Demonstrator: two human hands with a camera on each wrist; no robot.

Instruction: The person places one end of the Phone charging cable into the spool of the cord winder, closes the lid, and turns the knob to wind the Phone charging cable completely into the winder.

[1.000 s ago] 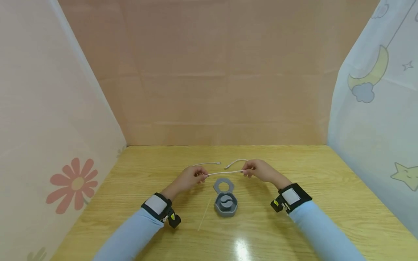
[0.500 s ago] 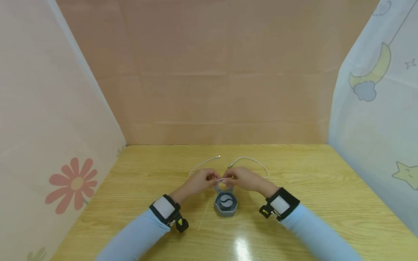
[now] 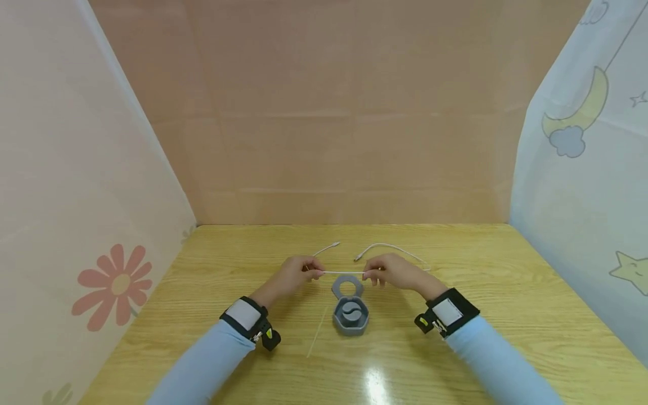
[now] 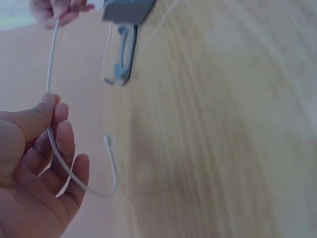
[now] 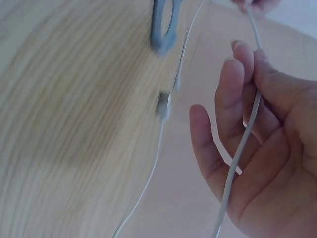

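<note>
1. Left hand (image 3: 292,276): thumb and forefinger pinch the white charging cable (image 3: 343,273); the other fingers curl loosely beneath it, as the left wrist view shows.
2. Right hand (image 3: 394,270): grasping the same cable between thumb and fingers, with the cable running down across the palm in the right wrist view.
3. Cable position: a short straight span is held taut between the two hands, above the table and over the open lid of the grey hexagonal case (image 3: 350,315). One free end with its plug (image 3: 336,244) trails beyond the left hand; the other plug (image 3: 358,258) lies beyond the right hand, its slack curving round behind that hand.
4. Progress, as judged: the case stands open on the wooden table (image 3: 506,292); no part of the cable is wound or seated in it. Coiling and stowing appear wholly outstanding.
5. Count: two hands, one cable with two plugs, one case, one table.
</note>
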